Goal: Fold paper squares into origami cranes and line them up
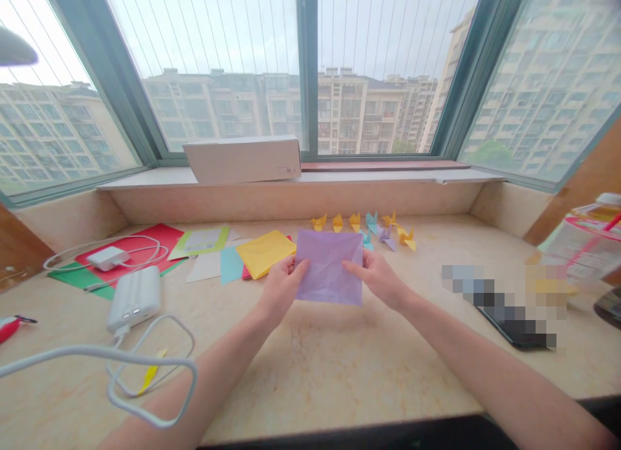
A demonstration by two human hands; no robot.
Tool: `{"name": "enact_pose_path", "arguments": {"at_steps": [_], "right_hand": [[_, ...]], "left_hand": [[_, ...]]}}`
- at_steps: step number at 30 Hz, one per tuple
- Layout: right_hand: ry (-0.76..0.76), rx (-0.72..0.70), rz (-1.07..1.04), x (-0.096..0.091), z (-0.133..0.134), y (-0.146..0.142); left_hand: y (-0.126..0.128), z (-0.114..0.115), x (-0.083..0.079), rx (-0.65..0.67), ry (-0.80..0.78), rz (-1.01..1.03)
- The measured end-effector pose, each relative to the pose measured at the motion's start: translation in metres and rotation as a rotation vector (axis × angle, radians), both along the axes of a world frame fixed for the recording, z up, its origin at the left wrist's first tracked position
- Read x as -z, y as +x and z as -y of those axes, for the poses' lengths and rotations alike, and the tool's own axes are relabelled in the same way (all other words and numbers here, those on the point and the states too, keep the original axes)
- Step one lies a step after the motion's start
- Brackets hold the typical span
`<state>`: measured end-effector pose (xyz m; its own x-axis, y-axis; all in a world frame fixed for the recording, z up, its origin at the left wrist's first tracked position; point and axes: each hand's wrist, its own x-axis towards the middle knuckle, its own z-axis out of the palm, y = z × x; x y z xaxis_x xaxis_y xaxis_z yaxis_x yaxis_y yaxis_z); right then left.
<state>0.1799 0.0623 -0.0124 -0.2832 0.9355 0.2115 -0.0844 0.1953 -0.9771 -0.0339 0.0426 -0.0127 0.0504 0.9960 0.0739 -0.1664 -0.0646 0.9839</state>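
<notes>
A square sheet of purple origami paper (328, 269) is held up above the counter, facing me, with faint creases across it. My left hand (284, 280) pinches its left edge, thumb in front and fingers behind. On the opposite edge my right hand (381, 275) grips it the same way. Beyond the sheet stand several small folded paper cranes in yellow, blue and purple, among them a yellow crane (355, 221) and a purple crane (387, 238). To the left of my left hand lies a stack of yellow paper (266, 251), partly over red and blue sheets.
At left are red paper (162, 238), a white charger (107, 258) and a white power bank (134, 298) with a looping cable (145, 354). A dark phone (517, 330), partly blurred out, and a plastic cup (589, 243) sit at right. A white box (245, 160) rests on the windowsill.
</notes>
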Motion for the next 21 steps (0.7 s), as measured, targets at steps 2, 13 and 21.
{"name": "enact_pose_path", "arguments": {"at_steps": [2,13,21], "right_hand": [[-0.004,0.005,-0.018,-0.002,-0.001,0.002],[-0.092,0.245,-0.107,-0.001,-0.018,0.019],[-0.201,0.15,-0.129,-0.007,-0.006,0.012]], "left_hand": [[0.001,-0.001,-0.001,-0.011,0.014,0.036],[0.001,0.004,-0.007,-0.067,0.096,-0.064],[0.001,0.006,-0.006,-0.081,0.272,-0.235]]}}
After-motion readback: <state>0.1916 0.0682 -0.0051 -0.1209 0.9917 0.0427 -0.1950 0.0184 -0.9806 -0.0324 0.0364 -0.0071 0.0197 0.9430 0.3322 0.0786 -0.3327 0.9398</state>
